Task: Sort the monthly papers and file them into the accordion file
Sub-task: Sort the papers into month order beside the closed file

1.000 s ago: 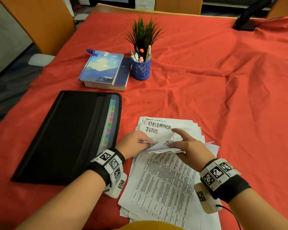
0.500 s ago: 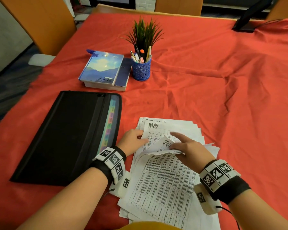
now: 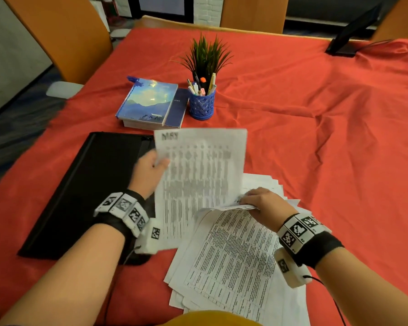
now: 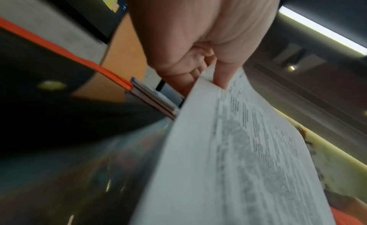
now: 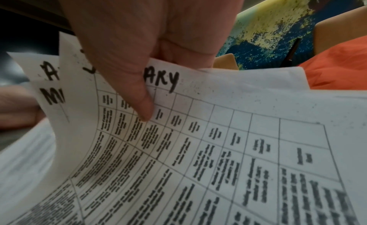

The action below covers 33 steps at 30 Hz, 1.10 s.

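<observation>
My left hand (image 3: 151, 168) pinches the left edge of a sheet headed MAY (image 3: 200, 175) and holds it raised over the black accordion file's (image 3: 85, 189) right side. In the left wrist view the thumb and fingers (image 4: 222, 77) clamp that sheet (image 4: 238, 157). My right hand (image 3: 259, 203) grips the folded-up top ends of several sheets from the paper stack (image 3: 233, 260) in front of me. In the right wrist view the thumb (image 5: 139, 102) presses on a sheet (image 5: 218, 149) whose heading ends in "ARY"; two more headings peek out at its left.
A stack of blue notebooks (image 3: 151, 102), a blue pen cup (image 3: 201, 103) and a small green plant (image 3: 206, 55) stand beyond the file. A red cloth (image 3: 316, 149) covers the table. Orange chairs (image 3: 64, 36) stand at the far edges, a dark stand (image 3: 353, 36) at the far right.
My left hand has pulled the MAY sheet out of the stack and lifted it up and left toward the file. My right hand still holds the turned-up sheets.
</observation>
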Motion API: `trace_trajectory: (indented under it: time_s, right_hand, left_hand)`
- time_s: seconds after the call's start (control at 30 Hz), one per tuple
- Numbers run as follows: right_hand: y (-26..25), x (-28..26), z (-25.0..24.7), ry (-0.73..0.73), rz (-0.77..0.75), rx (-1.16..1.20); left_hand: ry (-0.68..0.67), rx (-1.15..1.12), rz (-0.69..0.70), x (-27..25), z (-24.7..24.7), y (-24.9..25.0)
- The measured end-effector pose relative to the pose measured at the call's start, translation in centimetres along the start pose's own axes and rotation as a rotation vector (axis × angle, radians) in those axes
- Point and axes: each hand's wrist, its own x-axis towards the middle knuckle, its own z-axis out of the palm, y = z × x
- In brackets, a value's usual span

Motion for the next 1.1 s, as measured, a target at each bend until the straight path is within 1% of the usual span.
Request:
trace_trajectory:
  time_s: [0.03, 0.1, 0.17, 0.2, 0.27, 0.37, 0.47, 0.53, 0.6, 0.7, 0.8, 0.87, 0.93, 1.03, 1.1]
  right_hand:
    - [0.2, 0.0, 0.2, 0.046, -0.017, -0.02]
    - [0.5, 0.0, 0.0, 0.08, -0.018, -0.047]
    - [0.2, -0.4, -1.0, 0.075, -0.038, -0.009]
    - [0.0, -0.7, -1.9, 0.041, -0.059, 0.029]
    - [-0.1, -1.4, -3.6, -0.031, -0.081, 0.079]
    - [-0.6, -2.6, -6.6, -0.182, 0.057, 0.099]
    - [-1.8, -3.9, -9.2, -0.237, 0.095, 0.112]
    - [-2.9, -4.7, -10.7, -0.256, 0.101, 0.138]
    - [-3.7, -5.4, -11.6, -0.282, 0.111, 0.141]
    - [-4.6, -6.3, -12.4, -0.336, 0.129, 0.14]
    - [-5.7, -6.9, -13.4, -0.379, 0.136, 0.17]
    - [-6.4, -6.9, -14.2, -0.416, 0.159, 0.181]
    - [-7.0, -6.5, -15.2, -0.452, 0.195, 0.211]
    - [-7.1, -5.4, -16.3, -0.462, 0.242, 0.264]
    - [-6.6, -3.9, -15.9, -0.431, 0.299, 0.248]
  left_hand:
    - [0.049, -0.016, 0.029, 0.4, -1.3, 0.4]
    - [0.143, -0.019, 0.063, 1.2, -4.0, 1.4]
    - [0.197, -0.059, 0.075, 1.7, -6.6, 2.5]
    - [0.205, -0.087, 0.081, 1.8, -7.7, 2.9]
    - [0.197, -0.109, 0.095, 2.0, -9.1, 3.9]
    - [0.165, -0.103, 0.103, 2.1, -9.6, 4.9]
    - [0.159, -0.116, 0.113, 2.1, -9.4, 5.3]
    - [0.166, -0.196, 0.1, 1.9, -9.6, 5.4]
    - [0.137, -0.221, 0.097, 1.6, -9.5, 5.6]
    - [0.043, -0.144, 0.072, 1.1, -7.6, 5.0]
    - [-0.061, -0.092, 0.008, 0.4, -4.2, 3.3]
    - [-0.102, 0.025, -0.015, -0.1, -1.5, 1.6]
    - [-0.148, 0.13, -0.01, -0.8, 1.1, 0.0]
    - [-0.265, 0.135, 0.009, -2.4, 4.4, -1.6]
    - [-0.356, 0.11, -0.001, -3.4, 5.9, -1.8]
